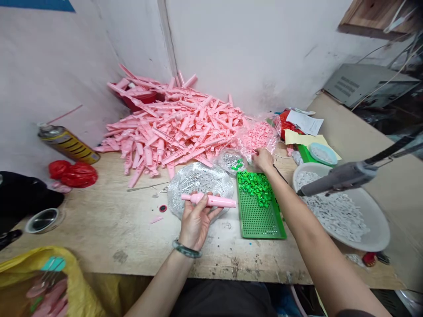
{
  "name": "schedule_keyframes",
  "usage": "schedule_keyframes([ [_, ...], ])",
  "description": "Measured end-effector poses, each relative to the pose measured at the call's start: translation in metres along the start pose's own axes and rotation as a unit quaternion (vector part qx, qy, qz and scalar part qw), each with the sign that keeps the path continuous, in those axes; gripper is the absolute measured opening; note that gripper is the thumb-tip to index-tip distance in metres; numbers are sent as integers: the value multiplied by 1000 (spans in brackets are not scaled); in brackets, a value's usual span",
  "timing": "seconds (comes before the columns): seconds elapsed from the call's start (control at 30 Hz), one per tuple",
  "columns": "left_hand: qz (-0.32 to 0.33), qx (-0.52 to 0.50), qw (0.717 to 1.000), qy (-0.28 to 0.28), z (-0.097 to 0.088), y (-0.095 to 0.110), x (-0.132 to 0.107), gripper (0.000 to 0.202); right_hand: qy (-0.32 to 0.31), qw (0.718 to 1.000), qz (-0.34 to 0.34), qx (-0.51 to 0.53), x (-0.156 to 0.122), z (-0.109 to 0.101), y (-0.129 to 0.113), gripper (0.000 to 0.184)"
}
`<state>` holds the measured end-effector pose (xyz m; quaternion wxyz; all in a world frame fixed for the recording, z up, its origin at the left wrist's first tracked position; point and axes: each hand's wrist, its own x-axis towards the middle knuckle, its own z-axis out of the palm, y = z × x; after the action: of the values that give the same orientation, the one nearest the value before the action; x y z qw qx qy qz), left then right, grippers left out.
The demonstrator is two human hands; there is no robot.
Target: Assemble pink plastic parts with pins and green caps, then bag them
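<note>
My left hand (195,220) is closed around a pink plastic handle shell (216,201), held level with its narrow end to the left. Under it lies a clear plastic bag (175,185) with thin metal rods and small whitish parts. My right hand (263,159) reaches to the near edge of a clear bag of small pink pieces (259,134), its fingers curled together; what they hold, if anything, is hidden. Just left of that hand sits a clear bowl (230,161) with metal pins and some green pieces. Below it is a green perforated tray (257,220) with green plastic parts (256,185).
A large heap of pink plastic shells (185,119) fills the back. On the right, an electric screwdriver (340,178) hangs over a white basin (380,229) of white parts. A spray can (68,143) and red bag (77,175) stand left; a yellow bag (77,281) hangs at the front.
</note>
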<state>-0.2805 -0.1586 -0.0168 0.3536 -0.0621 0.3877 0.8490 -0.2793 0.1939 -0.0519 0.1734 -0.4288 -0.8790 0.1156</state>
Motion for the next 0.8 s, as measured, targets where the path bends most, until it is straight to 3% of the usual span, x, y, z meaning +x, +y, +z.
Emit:
schedule_keyframes([
  [0.23,-7,6,1000,-3,0,-1,-2,37,-42,998,-15,-50,-2,7,-9,24],
  [0.4,3,10,1000,-6,0,1,-1,39,9,998,-33,-52,-18,-17,-9,26],
  [0.5,26,11,1000,-9,2,3,-1,43,21,993,-111,21,-57,-37,-18,25],
  [0.63,76,20,997,-22,7,0,3,51,-107,934,-285,185,-140,-58,-43,38],
  [0.73,89,26,995,-20,7,-3,5,52,-121,907,-306,262,-187,-67,-56,22],
  [0.8,84,29,996,-22,5,-5,6,49,-119,898,-287,311,-201,-69,-58,17],
])
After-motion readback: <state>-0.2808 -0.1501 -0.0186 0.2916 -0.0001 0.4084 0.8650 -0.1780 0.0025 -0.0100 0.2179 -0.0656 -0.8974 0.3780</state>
